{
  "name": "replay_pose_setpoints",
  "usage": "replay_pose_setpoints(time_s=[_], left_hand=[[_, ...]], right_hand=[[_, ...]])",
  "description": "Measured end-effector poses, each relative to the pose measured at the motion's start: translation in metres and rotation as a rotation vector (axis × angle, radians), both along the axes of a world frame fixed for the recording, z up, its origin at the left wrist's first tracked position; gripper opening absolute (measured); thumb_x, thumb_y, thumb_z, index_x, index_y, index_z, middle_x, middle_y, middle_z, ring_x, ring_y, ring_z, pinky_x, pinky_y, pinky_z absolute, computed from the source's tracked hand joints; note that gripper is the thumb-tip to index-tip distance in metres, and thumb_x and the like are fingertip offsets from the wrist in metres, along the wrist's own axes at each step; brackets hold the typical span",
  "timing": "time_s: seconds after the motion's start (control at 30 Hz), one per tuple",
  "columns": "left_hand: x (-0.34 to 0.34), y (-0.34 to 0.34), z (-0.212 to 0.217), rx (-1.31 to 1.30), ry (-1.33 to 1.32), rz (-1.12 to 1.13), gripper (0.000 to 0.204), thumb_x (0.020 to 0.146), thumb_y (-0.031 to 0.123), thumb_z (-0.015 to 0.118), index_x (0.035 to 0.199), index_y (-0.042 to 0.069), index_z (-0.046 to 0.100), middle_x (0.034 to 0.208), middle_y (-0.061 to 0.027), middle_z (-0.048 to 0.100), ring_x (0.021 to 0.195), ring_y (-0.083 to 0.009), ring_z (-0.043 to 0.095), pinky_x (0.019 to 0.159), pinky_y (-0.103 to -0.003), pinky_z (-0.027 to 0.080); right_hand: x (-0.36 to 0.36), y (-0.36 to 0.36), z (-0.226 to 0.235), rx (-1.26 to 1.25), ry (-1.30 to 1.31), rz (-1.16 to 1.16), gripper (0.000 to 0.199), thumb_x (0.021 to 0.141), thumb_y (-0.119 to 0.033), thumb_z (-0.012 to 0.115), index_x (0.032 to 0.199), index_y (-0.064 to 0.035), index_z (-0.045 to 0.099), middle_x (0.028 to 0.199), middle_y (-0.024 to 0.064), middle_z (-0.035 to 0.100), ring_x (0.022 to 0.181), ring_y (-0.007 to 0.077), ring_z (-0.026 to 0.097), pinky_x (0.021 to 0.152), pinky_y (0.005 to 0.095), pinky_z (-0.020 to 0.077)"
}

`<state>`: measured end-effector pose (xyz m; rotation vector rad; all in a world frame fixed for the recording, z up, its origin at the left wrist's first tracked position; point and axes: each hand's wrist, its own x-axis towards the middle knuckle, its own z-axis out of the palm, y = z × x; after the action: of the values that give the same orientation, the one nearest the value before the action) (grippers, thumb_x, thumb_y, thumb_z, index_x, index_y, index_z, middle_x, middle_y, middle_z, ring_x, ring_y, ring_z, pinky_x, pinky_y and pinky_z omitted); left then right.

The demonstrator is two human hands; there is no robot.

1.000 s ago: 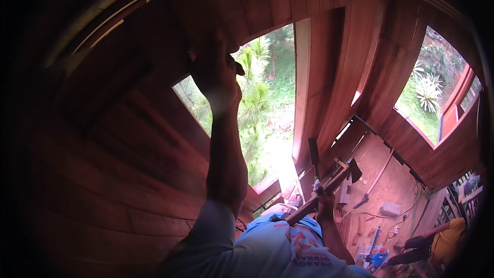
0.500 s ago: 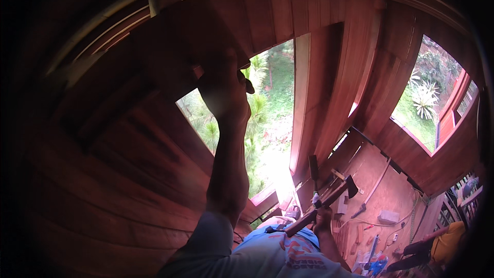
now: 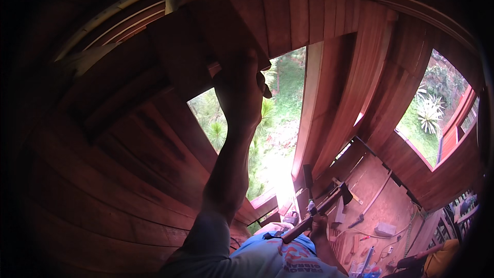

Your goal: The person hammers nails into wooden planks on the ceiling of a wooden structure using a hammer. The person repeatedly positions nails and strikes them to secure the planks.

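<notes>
My left hand is raised on an outstretched arm, its fingers closed at the lower edge of a dark wooden board above the bright window opening; deep shadow hides part of the grip. Lower down, near my body, my right hand is wrapped round the wooden handle of a hatchet-like tool. The tool's dark, flared head points up and to the right. Another dark, narrow tool stands upright across its handle; whether that hand also holds it, I cannot tell.
Reddish plank walls surround me, with a second window opening at the right. On the wooden floor lie a pale block, a cord, wood offcuts and several tools. A person in a yellow top is at lower right.
The view has shifted, so the walls and windows appear farther right and lower. My left hand stays at the board. My right hand still holds the tool close to my body.
</notes>
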<state>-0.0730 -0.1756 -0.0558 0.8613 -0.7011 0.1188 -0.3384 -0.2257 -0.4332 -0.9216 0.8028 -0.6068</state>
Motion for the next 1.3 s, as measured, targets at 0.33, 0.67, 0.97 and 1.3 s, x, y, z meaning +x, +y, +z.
replay_pose_setpoints(time_s=[0.33,0.67,0.97,1.3], left_hand=[[-0.018,0.008,0.016,0.075,-0.085,-0.103,0.032,0.096,0.021,0.058,0.068,0.007,0.051,0.047,-0.0042,0.044,0.033,-0.0134,0.044,0.037,-0.029,0.045],[-0.012,0.006,0.019,0.07,-0.138,-0.146,0.032,0.098,0.026,0.056,0.079,0.0,0.058,0.053,-0.0096,0.054,0.039,-0.0177,0.052,0.042,-0.033,0.05],[-0.015,0.0,0.024,0.083,-0.094,-0.215,0.03,0.099,0.024,0.055,0.087,-0.002,0.061,0.062,-0.0104,0.061,0.049,-0.0162,0.061,0.042,-0.028,0.047],[-0.025,-0.007,0.045,-0.021,-0.108,-0.289,0.032,0.097,0.026,0.058,0.1,-0.006,0.057,0.085,-0.013,0.062,0.062,-0.0197,0.067,0.042,-0.031,0.054]], right_hand=[[0.005,-0.005,0.002,-0.001,-0.008,0.056,0.02,0.086,-0.028,0.061,0.08,-0.009,0.06,0.058,-0.0038,0.05,0.045,0.0064,0.045,0.041,0.0237,0.0317],[0.002,-0.005,0.001,0.012,0.057,0.031,0.036,0.089,-0.041,0.065,0.073,-0.0103,0.057,0.057,-0.0034,0.049,0.044,0.0069,0.044,0.041,0.0242,0.0306],[-0.008,-0.011,-0.015,0.016,0.023,0.057,0.031,0.088,-0.039,0.064,0.095,-0.0082,0.063,0.064,-0.0026,0.052,0.049,0.0089,0.049,0.044,0.0252,0.0375],[-0.013,-0.01,-0.018,-0.03,0.027,0.062,0.037,0.089,-0.047,0.066,0.08,-0.0109,0.063,0.054,-0.0047,0.046,0.041,0.006,0.042,0.039,0.0243,0.0293]])
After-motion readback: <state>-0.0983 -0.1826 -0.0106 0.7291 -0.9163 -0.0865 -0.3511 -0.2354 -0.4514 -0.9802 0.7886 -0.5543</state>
